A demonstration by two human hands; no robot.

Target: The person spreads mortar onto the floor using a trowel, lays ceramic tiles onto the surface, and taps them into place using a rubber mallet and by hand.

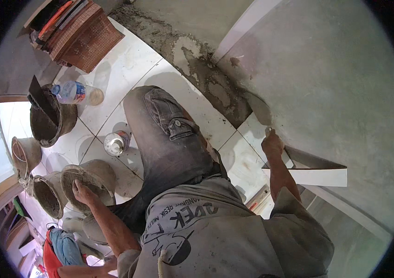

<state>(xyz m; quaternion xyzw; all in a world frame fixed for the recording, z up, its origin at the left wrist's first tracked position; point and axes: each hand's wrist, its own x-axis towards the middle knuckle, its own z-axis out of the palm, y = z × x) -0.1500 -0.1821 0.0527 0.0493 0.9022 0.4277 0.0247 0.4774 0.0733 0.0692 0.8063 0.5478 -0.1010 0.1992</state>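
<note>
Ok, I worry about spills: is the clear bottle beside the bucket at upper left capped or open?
Capped: the clear bottle has a blue cap on its neck.

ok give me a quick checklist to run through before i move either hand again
1. Trowel grip: ok. The right hand is closed on the handle end of the trowel.
2. Left hand holding the bucket: cannot tell. It is at the mouth, but the fingers' grip is unclear.
3. Enough material in that bucket: cannot tell. Its depth is not visible.
4. Surface of the grey mortar strip even: not ok. It looks rough and patchy.
5. Clear straight line from bucket to strip: not ok. The bent leg lies between them.
</note>
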